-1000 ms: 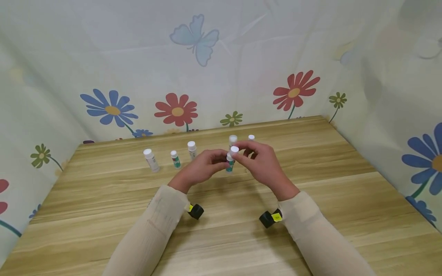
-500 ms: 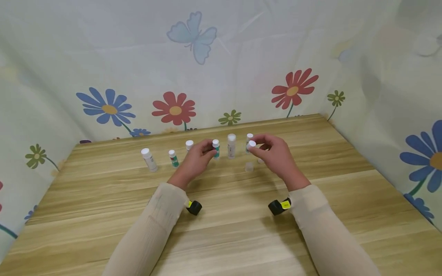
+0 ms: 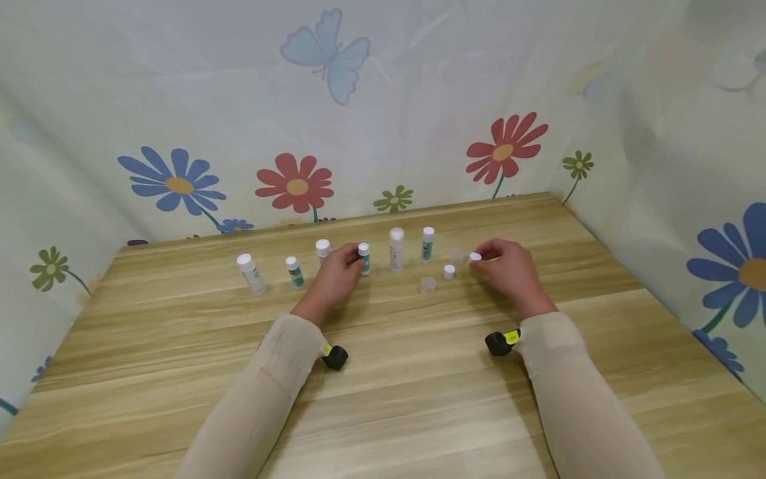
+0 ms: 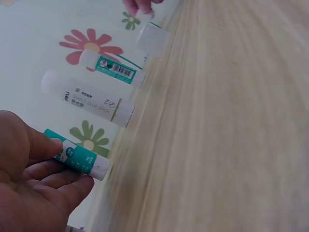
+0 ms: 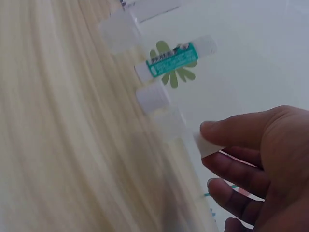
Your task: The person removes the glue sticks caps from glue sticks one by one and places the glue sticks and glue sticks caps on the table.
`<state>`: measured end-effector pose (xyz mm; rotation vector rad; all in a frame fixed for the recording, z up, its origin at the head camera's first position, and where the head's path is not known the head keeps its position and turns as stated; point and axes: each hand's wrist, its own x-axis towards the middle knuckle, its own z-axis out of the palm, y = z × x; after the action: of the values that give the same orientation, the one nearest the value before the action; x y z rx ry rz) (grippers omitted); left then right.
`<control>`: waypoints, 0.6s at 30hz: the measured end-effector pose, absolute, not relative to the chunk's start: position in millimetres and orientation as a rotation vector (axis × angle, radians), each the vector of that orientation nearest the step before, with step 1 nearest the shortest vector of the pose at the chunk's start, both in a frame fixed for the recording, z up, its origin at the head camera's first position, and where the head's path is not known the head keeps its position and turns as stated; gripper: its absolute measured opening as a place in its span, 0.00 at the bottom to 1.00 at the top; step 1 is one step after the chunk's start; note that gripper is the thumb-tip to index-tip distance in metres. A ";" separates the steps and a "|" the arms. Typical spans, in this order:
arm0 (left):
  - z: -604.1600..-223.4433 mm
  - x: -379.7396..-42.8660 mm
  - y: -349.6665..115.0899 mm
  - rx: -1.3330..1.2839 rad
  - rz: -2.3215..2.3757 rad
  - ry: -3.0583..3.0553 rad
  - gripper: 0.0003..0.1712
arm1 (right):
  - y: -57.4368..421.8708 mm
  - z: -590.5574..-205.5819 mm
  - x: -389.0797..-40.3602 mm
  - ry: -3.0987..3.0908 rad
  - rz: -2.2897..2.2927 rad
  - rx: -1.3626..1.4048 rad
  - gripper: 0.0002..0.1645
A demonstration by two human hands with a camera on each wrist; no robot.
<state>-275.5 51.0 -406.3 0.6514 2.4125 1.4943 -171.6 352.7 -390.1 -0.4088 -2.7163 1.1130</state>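
Observation:
My left hand (image 3: pixel 336 278) pinches a small green-labelled glue stick (image 3: pixel 364 261) between thumb and fingers. In the left wrist view its white base (image 4: pixel 100 167) is close to the table. My right hand (image 3: pixel 509 271) pinches a white cap (image 3: pixel 475 257) low over the table on the right. Beside that hand are a second white cap (image 3: pixel 449 271), a translucent cap (image 3: pixel 427 285) and another translucent cap (image 3: pixel 457 256). Between the hands stand a large white glue stick (image 3: pixel 397 250) and a green-labelled glue stick (image 3: pixel 427 245), both upright.
To the left of my left hand stand a large white glue stick (image 3: pixel 251 274), a small green one (image 3: pixel 294 272) and a white-capped one (image 3: pixel 323 249), partly hidden by the hand. A flower-printed curtain (image 3: pixel 227 86) borders the wooden table (image 3: pixel 395 386) behind and at the sides.
My hands have moved apart from the small green glue stick. The left took it back and left into the row; the right carried the white cap rightward and lowered it, uncovering the loose caps.

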 end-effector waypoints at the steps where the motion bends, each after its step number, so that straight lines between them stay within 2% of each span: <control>1: -407.1 -276.3 50.7 0.647 1.494 2.414 0.22 | 354.4 -391.8 -171.3 -2.731 1.091 -0.415 0.17; 18: -412.3 -281.3 49.2 0.634 1.479 2.396 0.26 | 358.4 -398.6 -172.5 -2.849 0.878 -0.422 0.17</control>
<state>-281.3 49.2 -412.3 0.6343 2.3957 1.4785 -172.5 358.4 -398.6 -0.4220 -2.8486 0.8778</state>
